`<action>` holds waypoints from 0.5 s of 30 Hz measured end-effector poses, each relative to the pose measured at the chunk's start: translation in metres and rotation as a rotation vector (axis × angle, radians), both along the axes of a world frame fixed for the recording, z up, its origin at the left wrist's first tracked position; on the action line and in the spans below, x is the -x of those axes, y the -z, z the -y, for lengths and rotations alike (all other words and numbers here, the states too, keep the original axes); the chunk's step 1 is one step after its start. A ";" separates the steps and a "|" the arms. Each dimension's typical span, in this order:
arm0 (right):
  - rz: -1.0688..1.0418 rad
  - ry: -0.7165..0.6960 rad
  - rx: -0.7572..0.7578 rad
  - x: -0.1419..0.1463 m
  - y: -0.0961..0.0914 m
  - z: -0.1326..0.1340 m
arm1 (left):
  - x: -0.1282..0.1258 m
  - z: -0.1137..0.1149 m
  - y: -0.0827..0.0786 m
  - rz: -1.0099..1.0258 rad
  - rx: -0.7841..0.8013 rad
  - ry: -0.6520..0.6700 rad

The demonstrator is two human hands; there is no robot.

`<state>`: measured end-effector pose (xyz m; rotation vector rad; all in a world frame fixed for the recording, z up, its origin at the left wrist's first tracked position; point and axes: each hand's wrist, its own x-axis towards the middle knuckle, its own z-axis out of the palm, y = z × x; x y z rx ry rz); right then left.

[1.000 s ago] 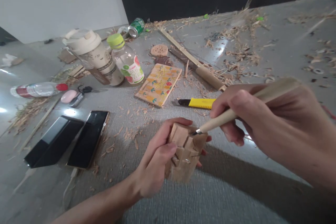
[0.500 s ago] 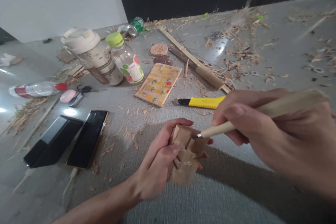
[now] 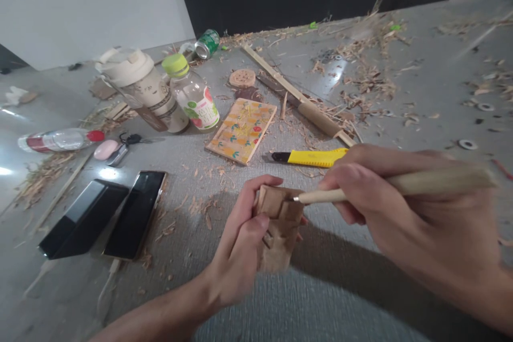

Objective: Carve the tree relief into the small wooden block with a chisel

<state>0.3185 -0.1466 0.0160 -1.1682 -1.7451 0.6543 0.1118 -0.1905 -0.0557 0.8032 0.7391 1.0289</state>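
My left hand [image 3: 240,246] is wrapped round a small carved wooden block [image 3: 278,230], held upright just above the grey table [image 3: 304,299]. My right hand [image 3: 401,208] grips a carving tool with a long pale wooden handle [image 3: 420,184]. The tool's small metal tip touches the top edge of the block. A yellow utility knife [image 3: 310,157] lies on the table just behind my right hand.
Two dark phones [image 3: 106,216] lie at the left. Behind stand a cream tumbler [image 3: 140,88], a green-capped bottle [image 3: 192,93], a patterned card [image 3: 242,129], a fallen water bottle [image 3: 58,139] and a green can [image 3: 207,43]. Bamboo sticks [image 3: 296,93] and wood shavings are strewn across the far table.
My left hand has turned the block so its carved face tilts away. My right hand has lowered the handle to nearly level, with the tip now at the block's top edge.
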 end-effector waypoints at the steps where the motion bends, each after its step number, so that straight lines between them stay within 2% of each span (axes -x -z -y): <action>1: -0.037 0.011 0.011 0.002 0.000 -0.001 | 0.000 -0.001 -0.001 0.009 0.011 -0.011; 8: -0.195 0.141 0.098 0.002 0.000 -0.009 | 0.002 -0.017 -0.004 0.084 0.063 -0.146; 10: -0.193 0.079 0.116 -0.004 -0.001 -0.011 | 0.004 -0.021 -0.006 0.096 0.073 -0.189; 13: -0.164 -0.105 0.207 -0.013 -0.005 -0.014 | 0.004 -0.024 -0.010 0.105 0.096 -0.212; 15: -0.088 -0.123 0.218 -0.017 -0.008 -0.017 | 0.004 -0.025 -0.011 0.091 0.111 -0.216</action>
